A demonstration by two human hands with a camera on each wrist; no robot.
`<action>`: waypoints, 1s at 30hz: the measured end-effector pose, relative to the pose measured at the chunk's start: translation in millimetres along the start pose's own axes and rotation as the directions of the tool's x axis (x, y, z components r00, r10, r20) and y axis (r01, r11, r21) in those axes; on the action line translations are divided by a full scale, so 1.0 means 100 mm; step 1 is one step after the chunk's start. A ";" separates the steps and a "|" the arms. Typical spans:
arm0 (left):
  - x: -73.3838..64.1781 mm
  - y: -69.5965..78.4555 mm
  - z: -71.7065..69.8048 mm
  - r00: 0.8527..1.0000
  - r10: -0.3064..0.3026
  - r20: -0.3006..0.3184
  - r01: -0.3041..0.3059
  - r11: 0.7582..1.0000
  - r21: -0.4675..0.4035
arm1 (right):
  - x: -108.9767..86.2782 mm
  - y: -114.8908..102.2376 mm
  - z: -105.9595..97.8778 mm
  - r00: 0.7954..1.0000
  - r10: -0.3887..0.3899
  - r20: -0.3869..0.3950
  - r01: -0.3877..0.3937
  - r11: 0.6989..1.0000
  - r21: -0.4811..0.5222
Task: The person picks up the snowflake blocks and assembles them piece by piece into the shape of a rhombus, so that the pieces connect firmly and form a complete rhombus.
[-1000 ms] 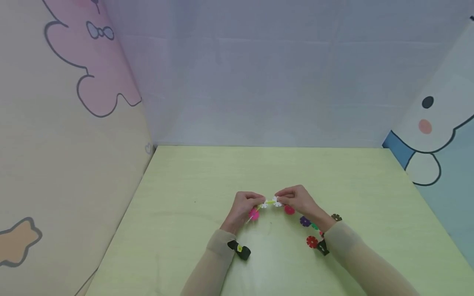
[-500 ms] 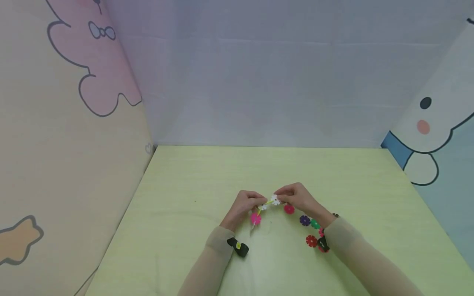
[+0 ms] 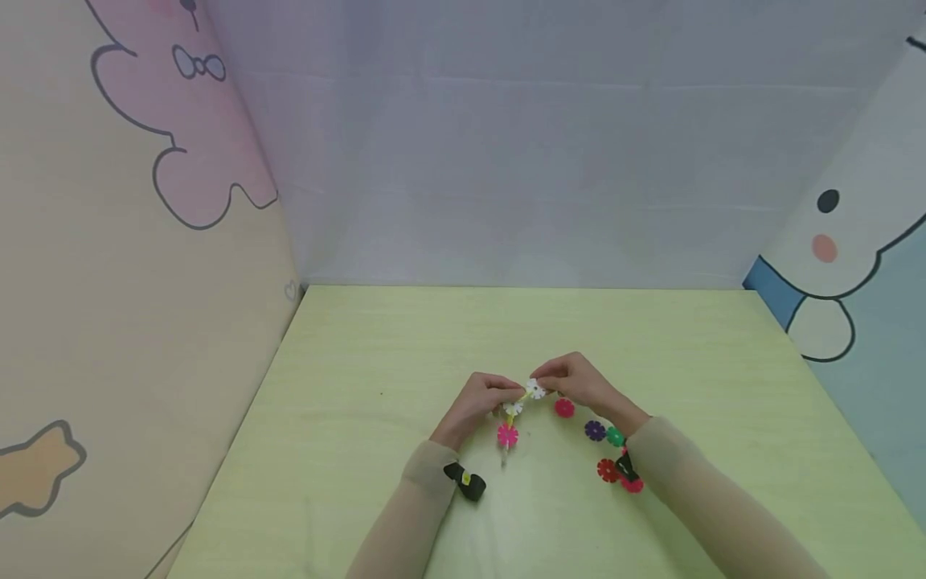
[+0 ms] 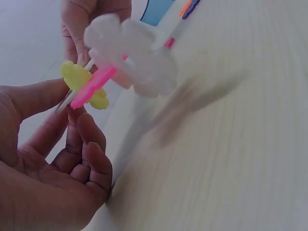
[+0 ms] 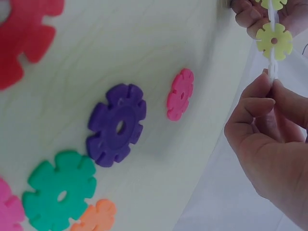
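Observation:
A short chain of notched plastic flower discs (image 3: 508, 435), white, yellow and pink, hangs between the two hands above the table. The left hand (image 3: 486, 402) pinches the chain near a yellow disc (image 4: 85, 84); in the left wrist view a blurred white disc (image 4: 139, 57) and a pink disc (image 4: 94, 86) dangle beside its fingers. The right hand (image 3: 582, 389) pinches a white disc (image 5: 272, 70) seen edge-on at the chain's upper end, slotted to a yellow disc (image 5: 274, 41) in the right wrist view. Fingertips partly cover the joints.
Loose discs lie on the table (image 3: 362, 450) by the right forearm: crimson (image 3: 564, 408), purple (image 3: 596, 431), green (image 3: 616, 437), red (image 3: 608, 470) and orange (image 5: 98, 216). Fabric walls (image 3: 506, 161) enclose the table's back and sides.
The chain's pink end has swung down and to the right, so it hangs below the left hand. The right hand has shifted slightly left and up, still holding its end.

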State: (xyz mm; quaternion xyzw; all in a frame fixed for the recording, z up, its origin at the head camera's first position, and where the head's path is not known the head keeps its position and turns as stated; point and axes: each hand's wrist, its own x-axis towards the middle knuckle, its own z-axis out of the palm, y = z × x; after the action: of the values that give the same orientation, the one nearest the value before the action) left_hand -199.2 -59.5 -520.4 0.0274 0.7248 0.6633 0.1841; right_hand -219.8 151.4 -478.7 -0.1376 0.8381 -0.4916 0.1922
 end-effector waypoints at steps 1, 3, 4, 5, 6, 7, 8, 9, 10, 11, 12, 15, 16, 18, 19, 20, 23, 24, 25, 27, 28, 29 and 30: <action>0.00 0.00 0.00 1.000 -0.002 -0.003 0.002 1.000 0.007 | 0.01 0.00 0.00 1.000 -0.001 0.003 0.001 1.000 -0.009; 0.00 0.01 0.01 1.000 -0.006 -0.010 0.006 1.000 0.020 | 0.03 -0.01 0.01 1.000 -0.004 0.010 0.004 1.000 -0.027; 0.01 0.01 0.01 1.000 -0.007 -0.012 0.007 1.000 0.024 | 0.03 -0.01 0.01 1.000 -0.012 0.014 0.012 0.999 -0.037; 0.01 0.01 0.01 1.000 -0.008 -0.015 0.008 1.000 0.027 | 0.04 -0.02 0.01 1.000 -0.008 0.012 0.009 0.999 -0.044; 0.01 0.01 0.01 1.000 -0.010 -0.017 0.011 1.000 0.025 | 0.04 -0.03 0.02 1.000 -0.011 0.012 0.011 0.999 -0.045; 0.02 0.00 0.01 1.000 -0.011 -0.019 0.011 1.000 0.024 | 0.04 -0.04 0.03 1.000 -0.008 0.011 0.009 0.999 -0.046; 0.02 0.00 0.01 1.000 -0.013 -0.021 0.014 1.000 0.021 | 0.04 -0.04 0.04 1.000 -0.007 0.009 0.008 0.999 -0.047; 0.02 -0.01 0.02 1.000 -0.014 -0.023 0.015 1.000 0.017 | 0.04 -0.05 0.04 1.000 -0.007 0.008 0.007 0.999 -0.047; 0.03 -0.01 0.02 0.999 -0.019 -0.028 0.019 1.000 0.016 | 0.04 -0.06 0.05 1.000 -0.005 0.007 0.006 0.999 -0.046; 0.02 -0.02 0.02 0.999 -0.023 -0.034 0.023 1.000 0.015 | 0.03 -0.06 0.06 1.000 0.000 0.005 0.000 0.999 -0.044; 0.02 -0.03 0.02 0.999 -0.028 -0.039 0.028 0.999 0.016 | 0.03 -0.06 0.07 1.000 -0.003 0.008 0.004 0.999 -0.046; 0.01 -0.04 0.03 0.997 -0.047 -0.055 0.049 0.999 0.025 | 0.01 -0.05 0.08 1.000 -0.012 0.015 0.013 0.998 -0.058; 0.01 -0.04 0.02 0.997 -0.053 -0.060 0.055 0.998 0.026 | 0.00 -0.05 0.08 1.000 -0.012 0.015 0.013 0.998 -0.060; 0.00 -0.05 0.02 0.996 -0.057 -0.064 0.059 0.998 0.027 | -0.01 -0.02 0.06 1.000 -0.022 0.010 0.023 0.996 -0.083; 0.00 -0.05 0.02 0.996 -0.058 -0.065 0.060 0.998 0.027 | -0.02 -0.01 0.05 1.000 -0.028 0.005 0.028 0.994 -0.102; 0.00 -0.05 0.02 0.996 -0.060 -0.067 0.062 0.998 0.026 | -0.03 0.01 0.03 0.999 -0.032 -0.003 0.032 0.991 -0.129; 0.01 -0.05 0.02 0.995 -0.061 -0.078 0.063 0.998 0.028 | -0.05 0.06 -0.04 0.999 -0.043 -0.015 0.039 0.971 -0.234; 0.01 -0.05 0.03 0.995 -0.058 -0.081 0.061 0.998 0.028 | -0.06 0.08 -0.07 0.999 -0.039 -0.017 0.033 0.964 -0.265; 0.01 -0.04 0.03 0.995 -0.060 -0.084 0.062 0.998 0.027 | -0.07 0.09 -0.09 1.000 -0.026 -0.016 0.020 0.957 -0.290; 0.02 -0.03 0.03 0.994 -0.058 -0.088 0.061 0.998 0.028 | -0.08 0.13 -0.12 1.000 0.002 -0.006 -0.004 0.947 -0.322; 0.02 -0.02 0.03 0.994 -0.056 -0.089 0.059 0.998 0.030 | -0.09 0.14 -0.14 1.000 0.021 0.002 -0.019 0.944 -0.330; 0.02 -0.01 0.03 0.995 -0.055 -0.088 0.058 0.998 0.033 | -0.09 0.15 -0.15 0.999 0.048 0.002 -0.045 0.941 -0.337; 0.02 -0.01 0.03 0.995 -0.053 -0.089 0.056 0.998 0.034 | -0.10 0.16 -0.15 0.997 0.074 0.000 -0.070 0.937 -0.342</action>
State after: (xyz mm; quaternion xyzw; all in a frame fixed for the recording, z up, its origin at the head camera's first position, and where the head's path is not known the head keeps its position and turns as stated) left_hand -199.7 -55.9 -521.7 -0.0185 0.7448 0.6452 0.1694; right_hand -218.6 175.0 -484.3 -0.1411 0.9140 -0.3303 0.1886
